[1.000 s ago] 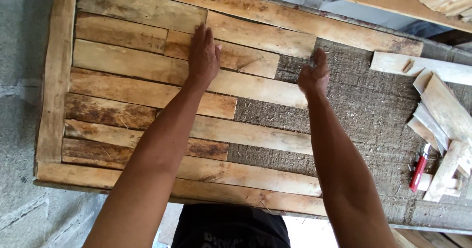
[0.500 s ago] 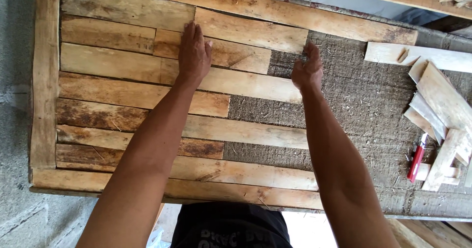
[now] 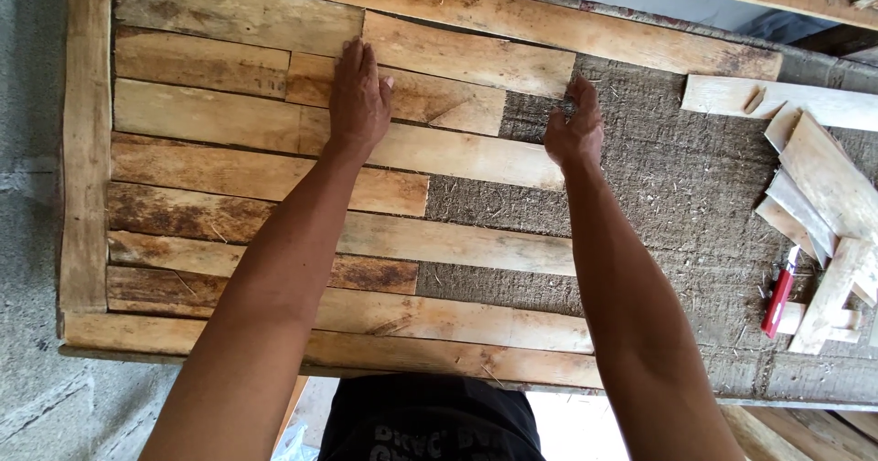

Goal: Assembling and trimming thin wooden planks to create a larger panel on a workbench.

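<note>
A: Left hand [image 3: 358, 102]?
B: Flat, palm down, fingers together on the short plank [image 3: 430, 95] in the third row of the panel [image 3: 87, 150]. Gripping nothing.
A: Right hand [image 3: 576, 127]?
B: Fingers loosely curled at the right end of the plank above [image 3: 476, 54], over bare fibre board [image 3: 658, 187]. Clamped or just touching: cannot tell.
A: Off to the side?
B: Loose wood offcuts [image 3: 823, 196] far right, red-handled tool [image 3: 779, 294] just beside them.
</note>
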